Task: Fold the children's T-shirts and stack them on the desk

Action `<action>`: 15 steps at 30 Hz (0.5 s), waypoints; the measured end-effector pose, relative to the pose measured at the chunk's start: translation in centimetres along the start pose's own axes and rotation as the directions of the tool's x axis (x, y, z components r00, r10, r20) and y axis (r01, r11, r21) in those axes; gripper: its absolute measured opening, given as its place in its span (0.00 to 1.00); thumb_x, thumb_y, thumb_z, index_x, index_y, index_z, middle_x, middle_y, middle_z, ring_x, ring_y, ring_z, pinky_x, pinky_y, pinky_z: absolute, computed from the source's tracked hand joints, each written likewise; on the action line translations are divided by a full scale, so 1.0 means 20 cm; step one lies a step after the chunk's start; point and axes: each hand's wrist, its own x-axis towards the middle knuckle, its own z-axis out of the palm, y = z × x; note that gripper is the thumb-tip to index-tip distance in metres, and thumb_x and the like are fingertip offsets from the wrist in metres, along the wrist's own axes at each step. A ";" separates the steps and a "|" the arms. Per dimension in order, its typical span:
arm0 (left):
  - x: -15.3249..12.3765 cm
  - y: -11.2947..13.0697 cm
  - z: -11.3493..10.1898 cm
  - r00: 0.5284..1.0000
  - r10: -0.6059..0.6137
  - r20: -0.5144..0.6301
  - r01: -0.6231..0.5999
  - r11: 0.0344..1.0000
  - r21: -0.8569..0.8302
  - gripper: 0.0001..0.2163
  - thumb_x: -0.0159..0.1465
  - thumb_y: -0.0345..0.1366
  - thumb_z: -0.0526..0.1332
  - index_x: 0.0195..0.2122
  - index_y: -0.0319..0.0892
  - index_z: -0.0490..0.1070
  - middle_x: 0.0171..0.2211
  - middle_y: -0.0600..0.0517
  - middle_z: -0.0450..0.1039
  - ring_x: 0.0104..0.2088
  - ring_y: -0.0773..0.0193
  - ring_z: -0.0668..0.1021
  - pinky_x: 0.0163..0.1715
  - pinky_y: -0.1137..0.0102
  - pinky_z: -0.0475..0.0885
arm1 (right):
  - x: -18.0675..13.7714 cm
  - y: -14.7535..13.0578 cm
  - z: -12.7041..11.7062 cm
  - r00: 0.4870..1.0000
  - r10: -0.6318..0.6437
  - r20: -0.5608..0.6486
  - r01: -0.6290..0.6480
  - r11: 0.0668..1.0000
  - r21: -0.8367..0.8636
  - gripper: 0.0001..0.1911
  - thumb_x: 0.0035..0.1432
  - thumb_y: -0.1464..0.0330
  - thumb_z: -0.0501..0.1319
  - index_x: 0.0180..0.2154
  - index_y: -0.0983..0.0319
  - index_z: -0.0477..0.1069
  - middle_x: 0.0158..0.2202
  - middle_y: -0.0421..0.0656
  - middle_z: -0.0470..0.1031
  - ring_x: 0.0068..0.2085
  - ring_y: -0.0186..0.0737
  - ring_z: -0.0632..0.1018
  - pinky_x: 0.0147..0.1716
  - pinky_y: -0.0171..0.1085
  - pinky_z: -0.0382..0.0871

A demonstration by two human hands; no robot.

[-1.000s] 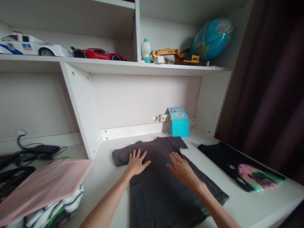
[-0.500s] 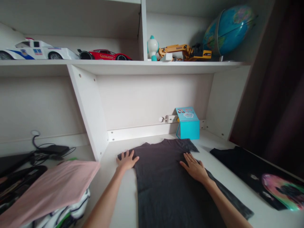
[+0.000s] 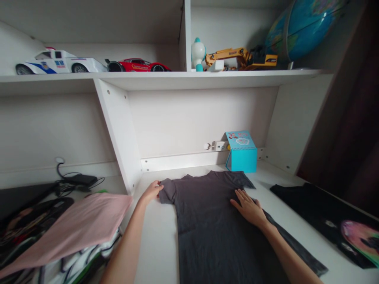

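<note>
A dark grey T-shirt (image 3: 204,221) lies spread on the white desk, its neck end towards the back wall. My left hand (image 3: 152,191) is closed on the edge of the shirt's left sleeve, fingers pinched round the cloth. My right hand (image 3: 250,208) rests flat on the upper right part of the shirt, fingers stretched out. Beside my right forearm a grey strip of cloth reaches out from under the arm along the desk. To the right lies a black garment (image 3: 314,213) with a colourful print.
At left a pink folded cloth (image 3: 85,217) tops a pile of clothes, near a black adapter (image 3: 81,180) with cables. A turquoise desk calendar (image 3: 243,159) stands behind the shirt. The shelf above holds toy cars (image 3: 139,66), a yellow toy excavator (image 3: 237,57) and a globe (image 3: 308,29).
My left hand went from lying flat on the left sleeve to gripping its outer edge, and the sleeve now spreads further out. My right hand stays flat on the shirt. The view shifted slightly.
</note>
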 end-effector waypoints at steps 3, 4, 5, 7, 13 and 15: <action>-0.05 0.06 0.01 0.987 0.019 0.162 0.018 0.975 -0.222 0.21 0.57 0.50 0.54 0.45 0.42 0.63 0.34 0.51 0.73 0.33 0.64 0.75 0.31 0.72 0.68 | 0.00 -0.01 -0.01 1.000 0.000 -0.002 0.000 1.000 0.002 0.32 0.59 0.52 0.40 0.61 0.61 0.48 0.64 0.43 0.47 0.63 0.42 0.47 0.57 0.55 0.44; -0.06 0.08 0.00 0.973 0.024 0.230 0.040 0.963 -0.268 0.22 0.54 0.52 0.57 0.44 0.41 0.64 0.33 0.51 0.73 0.32 0.63 0.75 0.31 0.72 0.68 | 0.00 -0.01 -0.01 1.000 -0.002 0.001 0.002 1.000 0.003 0.32 0.59 0.52 0.40 0.61 0.61 0.48 0.64 0.42 0.46 0.63 0.42 0.47 0.57 0.55 0.44; -0.07 0.08 0.00 0.957 0.029 0.288 0.057 0.956 -0.287 0.24 0.51 0.53 0.60 0.42 0.41 0.66 0.31 0.51 0.72 0.31 0.63 0.75 0.30 0.71 0.68 | 0.00 -0.02 -0.02 1.000 -0.004 0.006 0.004 1.000 0.006 0.32 0.60 0.52 0.39 0.61 0.61 0.48 0.64 0.42 0.46 0.63 0.41 0.47 0.57 0.55 0.44; -0.08 0.09 -0.01 0.939 0.037 0.342 0.053 0.966 -0.252 0.24 0.46 0.54 0.64 0.35 0.39 0.68 0.26 0.53 0.71 0.29 0.63 0.74 0.29 0.71 0.67 | 0.00 -0.02 -0.02 1.000 -0.002 0.015 0.002 1.000 0.008 0.32 0.60 0.52 0.39 0.61 0.61 0.47 0.64 0.42 0.46 0.63 0.41 0.47 0.57 0.55 0.44; -0.09 0.10 0.01 0.948 0.054 0.313 0.043 0.954 -0.297 0.28 0.45 0.51 0.65 0.44 0.41 0.67 0.38 0.49 0.73 0.38 0.60 0.75 0.34 0.70 0.68 | 0.00 -0.02 -0.03 1.000 0.002 0.028 -0.002 1.000 0.011 0.33 0.60 0.52 0.39 0.61 0.61 0.47 0.64 0.42 0.46 0.63 0.41 0.47 0.57 0.56 0.43; -0.10 0.12 0.02 0.946 0.108 0.305 0.015 0.927 -0.374 0.33 0.49 0.49 0.64 0.55 0.46 0.58 0.48 0.47 0.69 0.44 0.59 0.74 0.37 0.70 0.69 | 0.00 -0.02 -0.03 0.999 -0.004 0.032 0.004 1.000 0.010 0.33 0.60 0.52 0.39 0.61 0.61 0.46 0.64 0.42 0.46 0.64 0.41 0.46 0.57 0.55 0.43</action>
